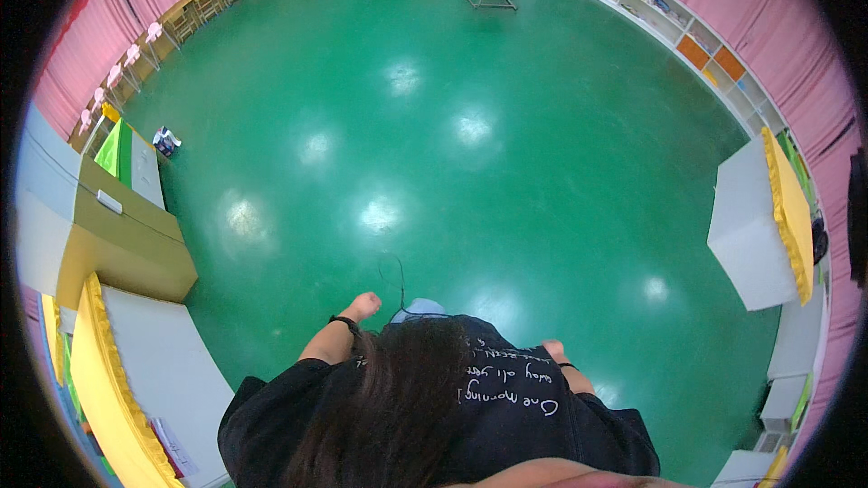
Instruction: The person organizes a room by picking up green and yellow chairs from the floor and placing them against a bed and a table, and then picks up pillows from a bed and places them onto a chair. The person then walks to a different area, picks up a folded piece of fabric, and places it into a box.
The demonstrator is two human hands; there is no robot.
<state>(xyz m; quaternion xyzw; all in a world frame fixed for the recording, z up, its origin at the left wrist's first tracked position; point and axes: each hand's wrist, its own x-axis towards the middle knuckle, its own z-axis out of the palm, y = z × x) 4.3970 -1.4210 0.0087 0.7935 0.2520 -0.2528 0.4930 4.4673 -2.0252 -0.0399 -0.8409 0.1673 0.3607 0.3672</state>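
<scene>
Left edge: a grey desk (154, 370) with a yellow fringed cloth stands against the wall, with an olive cabinet (127, 244) behind it.
Left hand (366, 305): reaches forward low over the green floor (506, 217), a black band at the wrist. The fingers look curled, but I cannot tell whether they are open or closed. It holds nothing that shows.
Pale blue object (419, 309): lies on the floor just beside the left hand, half hidden by dark hair and the black shirt (506, 398).
Thin dark cord (399, 273): runs up from the object in a loop across the floor.
Handling: the object is probably light, and the cord limp and easily snagged. The body is the better place to hold it.
Right hand (553, 349): mostly hidden behind the shoulder, so the state of its fingers cannot be told.
Right edge: a white desk (750, 235) with a yellow cloth.
</scene>
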